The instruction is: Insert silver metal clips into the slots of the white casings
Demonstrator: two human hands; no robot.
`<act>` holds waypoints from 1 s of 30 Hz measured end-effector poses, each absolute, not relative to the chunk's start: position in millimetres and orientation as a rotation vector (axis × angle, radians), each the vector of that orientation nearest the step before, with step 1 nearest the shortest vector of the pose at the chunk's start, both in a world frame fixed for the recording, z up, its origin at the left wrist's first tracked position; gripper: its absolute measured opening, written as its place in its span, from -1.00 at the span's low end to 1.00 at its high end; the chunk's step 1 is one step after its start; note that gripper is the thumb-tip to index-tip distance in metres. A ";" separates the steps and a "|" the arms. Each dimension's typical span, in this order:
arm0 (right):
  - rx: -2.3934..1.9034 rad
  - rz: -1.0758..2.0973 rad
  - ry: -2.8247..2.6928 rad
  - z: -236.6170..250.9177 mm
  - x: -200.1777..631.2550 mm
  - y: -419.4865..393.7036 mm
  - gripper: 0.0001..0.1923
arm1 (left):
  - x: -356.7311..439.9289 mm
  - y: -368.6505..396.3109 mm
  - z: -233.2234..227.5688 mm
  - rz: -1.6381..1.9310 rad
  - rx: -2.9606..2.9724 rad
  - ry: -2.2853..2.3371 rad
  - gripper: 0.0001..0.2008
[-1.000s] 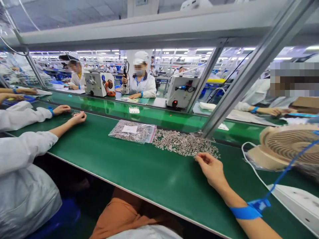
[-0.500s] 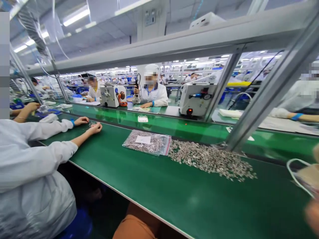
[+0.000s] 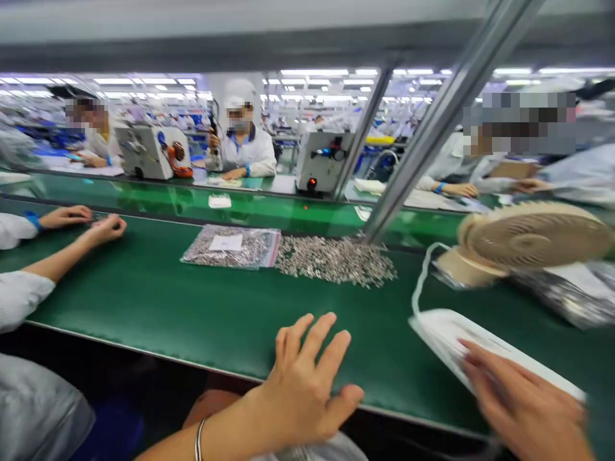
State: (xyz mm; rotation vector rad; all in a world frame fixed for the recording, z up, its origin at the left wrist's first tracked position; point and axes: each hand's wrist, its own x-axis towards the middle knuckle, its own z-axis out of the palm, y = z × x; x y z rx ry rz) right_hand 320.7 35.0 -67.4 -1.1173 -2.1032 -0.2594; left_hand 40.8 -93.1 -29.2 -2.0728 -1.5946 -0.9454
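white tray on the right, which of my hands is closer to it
Right. The right hand lies on the white tray; the left hand rests flat on the green mat, well left of it.

Bright overhead strip lighting; edges apparently motion-blurred.

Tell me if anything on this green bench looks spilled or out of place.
A heap of small metal parts lies loose on the green bench, right beside the mouth of a plastic bag of similar parts. Whether spilled or poured out, I cannot tell. Nothing looks damaged.
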 end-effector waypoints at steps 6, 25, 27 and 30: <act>-0.875 -0.107 -2.346 -51.1 274.5 3.9 -0.79 | 77.5 -68.6 -44.4 -0.429 -2.430 -1.629 -0.38; -1.692 0.289 -1.744 -14.6 351.0 -4.2 -0.73 | 61.7 -81.5 -47.6 -0.398 -1.931 -1.670 -0.72; -1.752 0.117 -1.671 -17.4 353.5 -3.0 -0.75 | 64.8 -85.4 -49.7 -0.447 -1.937 -1.694 -0.71; -1.612 0.279 -1.602 -16.3 324.2 -1.1 -0.82 | 68.3 -88.8 -51.1 -0.408 -1.968 -1.706 -0.69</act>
